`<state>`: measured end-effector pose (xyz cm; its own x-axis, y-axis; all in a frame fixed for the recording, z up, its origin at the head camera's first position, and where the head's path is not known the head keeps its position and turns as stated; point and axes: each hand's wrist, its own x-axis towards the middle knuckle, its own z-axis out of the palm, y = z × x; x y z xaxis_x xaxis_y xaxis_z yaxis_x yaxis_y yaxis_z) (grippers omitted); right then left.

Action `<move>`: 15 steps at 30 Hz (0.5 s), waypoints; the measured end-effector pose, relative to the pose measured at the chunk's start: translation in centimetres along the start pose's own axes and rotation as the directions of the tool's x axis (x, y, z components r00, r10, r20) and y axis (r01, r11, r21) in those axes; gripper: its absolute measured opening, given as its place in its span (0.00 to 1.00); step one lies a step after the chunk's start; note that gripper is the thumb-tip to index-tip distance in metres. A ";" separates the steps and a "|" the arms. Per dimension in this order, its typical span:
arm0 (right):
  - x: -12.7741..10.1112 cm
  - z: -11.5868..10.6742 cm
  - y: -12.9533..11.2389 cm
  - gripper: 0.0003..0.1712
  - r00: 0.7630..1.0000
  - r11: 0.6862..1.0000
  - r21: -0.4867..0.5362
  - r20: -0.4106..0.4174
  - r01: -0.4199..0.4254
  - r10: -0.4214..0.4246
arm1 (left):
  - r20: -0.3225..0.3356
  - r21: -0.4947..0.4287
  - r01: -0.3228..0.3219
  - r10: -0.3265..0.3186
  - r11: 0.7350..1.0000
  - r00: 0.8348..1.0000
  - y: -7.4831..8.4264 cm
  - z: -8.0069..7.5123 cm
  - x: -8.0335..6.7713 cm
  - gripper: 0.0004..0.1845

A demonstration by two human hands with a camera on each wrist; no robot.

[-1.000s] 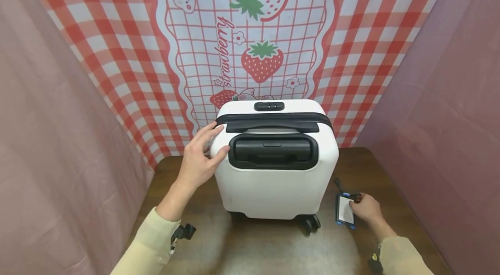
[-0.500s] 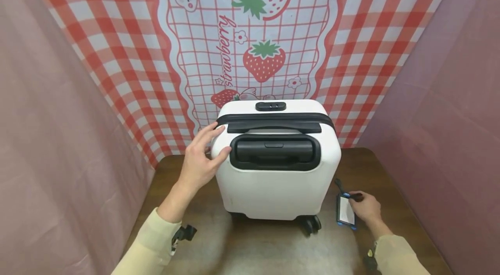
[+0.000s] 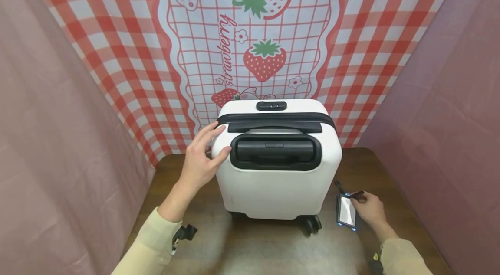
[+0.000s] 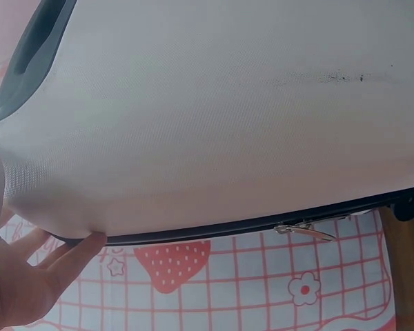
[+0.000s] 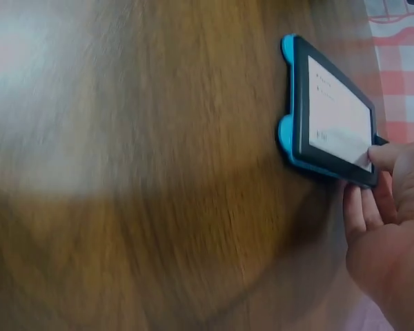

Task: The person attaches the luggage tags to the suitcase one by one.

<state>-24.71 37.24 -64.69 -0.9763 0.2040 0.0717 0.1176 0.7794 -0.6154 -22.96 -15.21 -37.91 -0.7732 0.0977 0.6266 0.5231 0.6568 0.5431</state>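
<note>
**Fingers spread on the case, tag pinched beside it**

Spread flat, the left hand [image 3: 200, 160] rests its straight fingers on the upper left corner of the white suitcase [image 3: 277, 179], which stands upright on the wooden table [image 3: 250, 244]. Just right of its wheels, the right hand [image 3: 369, 210] pinches the blue-edged luggage tag [image 3: 346, 211], its end lifted off the tabletop.

bright, even light; right wrist view blurred

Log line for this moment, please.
left hand: rests on suitcase corner | right hand: pinches luggage tag | tag edge lifted off table
</note>
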 end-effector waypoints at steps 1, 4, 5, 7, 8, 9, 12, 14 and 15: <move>0.0 -0.2 0.1 0.12 1.000 1.000 0.000 -0.002 0.013 -0.013 | 0.000 -0.001 -0.001 0.001 1.000 1.000 0.0 0.0 0.0 0.30; -0.1 -0.6 0.3 0.12 0.999 0.999 -0.019 -0.010 0.036 -0.036 | 0.001 -0.002 -0.001 0.001 1.000 1.000 0.0 0.0 0.0 0.30; -0.2 -0.8 0.4 0.12 0.999 0.999 -0.020 -0.012 0.041 -0.042 | 0.001 -0.003 -0.001 0.001 1.000 1.000 0.1 0.0 0.0 0.31; -0.2 -1.3 0.2 0.11 0.999 0.999 -0.019 -0.017 0.047 -0.047 | -0.001 -0.008 -0.004 0.004 1.000 1.000 0.0 0.1 -0.1 0.31; -0.2 -1.5 0.1 0.10 0.998 0.999 -0.018 -0.019 0.051 -0.052 | -0.002 -0.008 -0.003 0.003 1.000 1.000 0.1 0.1 -0.1 0.31; -0.2 -1.7 -0.1 0.10 0.998 0.998 -0.015 -0.022 0.058 -0.058 | -0.003 -0.010 -0.004 0.004 1.000 1.000 0.0 0.1 -0.1 0.31; -0.1 -2.2 -0.8 0.09 0.997 0.998 -0.003 -0.032 0.065 -0.065 | -0.004 -0.009 -0.006 0.005 1.000 1.000 0.0 0.1 -0.1 0.31; -0.1 -2.5 -1.3 0.09 0.997 0.997 0.002 -0.034 0.073 -0.073 | -0.003 -0.007 -0.005 0.005 1.000 1.000 0.0 0.1 -0.1 0.31; 0.0 -2.5 -1.5 0.08 0.997 0.997 0.009 -0.033 0.075 -0.074 | -0.002 -0.005 -0.005 0.005 1.000 1.000 -0.1 0.0 -0.1 0.31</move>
<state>-24.40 37.54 -61.78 -0.9758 0.1652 0.1434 0.0428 0.7871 -0.6153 -22.94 -15.23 -38.01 -0.7702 0.0994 0.6300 0.5285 0.6525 0.5432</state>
